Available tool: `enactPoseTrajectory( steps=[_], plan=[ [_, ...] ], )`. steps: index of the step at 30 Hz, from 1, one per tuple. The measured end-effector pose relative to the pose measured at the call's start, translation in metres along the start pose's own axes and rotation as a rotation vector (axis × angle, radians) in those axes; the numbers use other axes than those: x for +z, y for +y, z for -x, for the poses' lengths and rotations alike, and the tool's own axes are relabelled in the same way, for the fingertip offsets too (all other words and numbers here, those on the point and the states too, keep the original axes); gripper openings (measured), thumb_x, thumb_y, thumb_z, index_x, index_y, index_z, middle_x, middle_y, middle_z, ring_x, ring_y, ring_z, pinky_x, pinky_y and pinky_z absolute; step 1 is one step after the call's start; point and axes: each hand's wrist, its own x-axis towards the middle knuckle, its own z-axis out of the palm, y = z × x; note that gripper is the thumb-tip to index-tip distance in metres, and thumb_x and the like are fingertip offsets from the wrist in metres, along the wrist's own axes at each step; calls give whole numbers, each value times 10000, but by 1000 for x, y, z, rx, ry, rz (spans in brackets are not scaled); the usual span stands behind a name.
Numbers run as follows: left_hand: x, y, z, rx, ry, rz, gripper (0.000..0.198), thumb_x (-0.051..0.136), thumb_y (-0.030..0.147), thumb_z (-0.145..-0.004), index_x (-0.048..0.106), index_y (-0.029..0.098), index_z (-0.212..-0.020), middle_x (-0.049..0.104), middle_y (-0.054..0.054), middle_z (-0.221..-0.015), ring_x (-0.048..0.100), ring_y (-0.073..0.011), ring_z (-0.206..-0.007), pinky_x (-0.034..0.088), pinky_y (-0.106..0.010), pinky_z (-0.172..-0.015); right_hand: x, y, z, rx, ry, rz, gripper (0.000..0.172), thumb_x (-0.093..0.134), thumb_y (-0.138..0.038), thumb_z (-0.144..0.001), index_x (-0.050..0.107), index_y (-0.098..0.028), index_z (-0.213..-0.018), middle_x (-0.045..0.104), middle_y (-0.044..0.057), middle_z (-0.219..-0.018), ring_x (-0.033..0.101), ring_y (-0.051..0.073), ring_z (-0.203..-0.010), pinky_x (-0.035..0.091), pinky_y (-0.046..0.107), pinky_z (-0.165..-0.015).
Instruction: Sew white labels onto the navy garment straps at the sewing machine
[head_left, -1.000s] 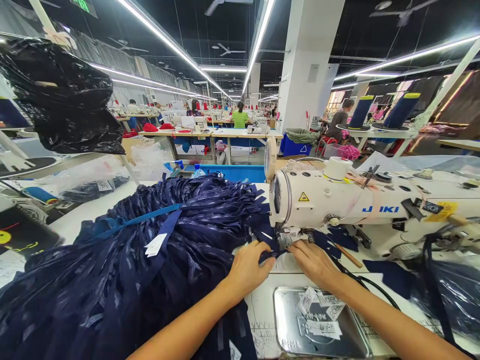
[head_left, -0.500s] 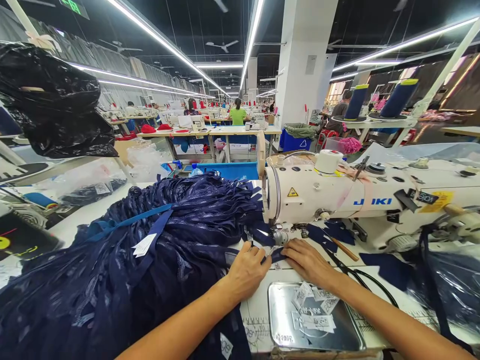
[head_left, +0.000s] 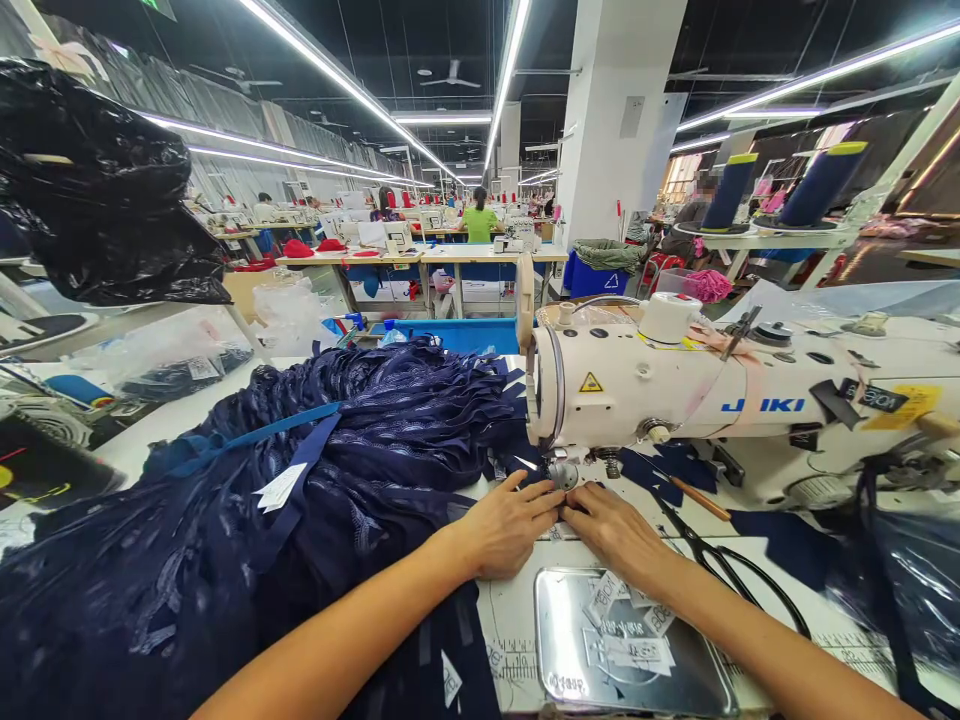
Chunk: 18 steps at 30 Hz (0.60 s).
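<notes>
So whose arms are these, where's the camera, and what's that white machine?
These are a person's bare left hand and right hand, no robot, seen from a camera worn on the head. The machine is an industrial sewing machine. Both hands' fingers meet at its left end, hiding whatever they may hold. On the table, a heap of navy fabric strips lies to the left, a metal tray with white labels sits nearer the person, and black-handled scissors lie to the right.

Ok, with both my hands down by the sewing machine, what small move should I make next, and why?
Perhaps ease the left hand back slightly: it meets or almost meets the right hand close to the sewing machine, and together they hide what lies beneath, so that would likely clear the view.
</notes>
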Motion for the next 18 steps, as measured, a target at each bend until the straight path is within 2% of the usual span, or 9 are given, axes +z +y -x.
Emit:
enactPoseTrajectory(
  steps=[2,4,6,8,12,15,18],
  plan=[
    [0,-1,0,-42,-23,13,343,442,185,-758,498,119,-1090,524,-95,-1170,429,-225,-1090,231,-406,-962,0,0,1,-11,6,3,173,424,-68,-814,585,-121,-845,554,94,-817,491,195,-753,445,305,-632],
    [-2,0,1,-137,-66,-29,275,467,223,-746,565,95,-969,604,-117,-987,495,-241,-971,224,-443,-960,-1,0,1,-20,9,7,190,419,-47,-807,587,-120,-855,554,101,-829,496,200,-760,446,307,-627],
    [-7,2,2,-237,-107,-80,235,496,267,-733,599,81,-833,619,-122,-825,524,-245,-862,219,-469,-959,-3,0,1,-25,10,10,193,418,-39,-802,588,-123,-838,555,104,-827,501,202,-757,445,305,-616],
    [-11,3,4,-277,-99,-101,260,516,291,-726,593,77,-852,609,-124,-826,526,-244,-852,228,-472,-956,-4,1,0,-31,12,5,186,418,-50,-806,585,-130,-824,554,101,-817,503,200,-750,443,299,-608],
    [-9,5,3,-158,32,-144,309,461,191,-787,495,107,-1083,547,-126,-1083,476,-234,-1014,252,-438,-949,-2,2,0,-27,15,-8,155,428,-92,-820,573,-145,-808,553,83,-798,499,189,-739,437,293,-617],
    [0,3,-3,-24,65,-143,255,382,113,-823,523,133,-1034,522,-89,-1164,439,-215,-1088,265,-389,-944,-1,4,0,-36,0,6,133,444,-96,-811,564,-145,-782,555,81,-807,494,189,-742,434,298,-632],
    [7,-2,-9,-22,3,-51,235,417,108,-795,542,129,-993,579,-84,-1080,489,-202,-1027,314,-351,-892,-3,7,-1,-51,-26,22,144,435,-92,-812,567,-150,-800,555,80,-812,487,189,-741,429,304,-647]
  ],
)
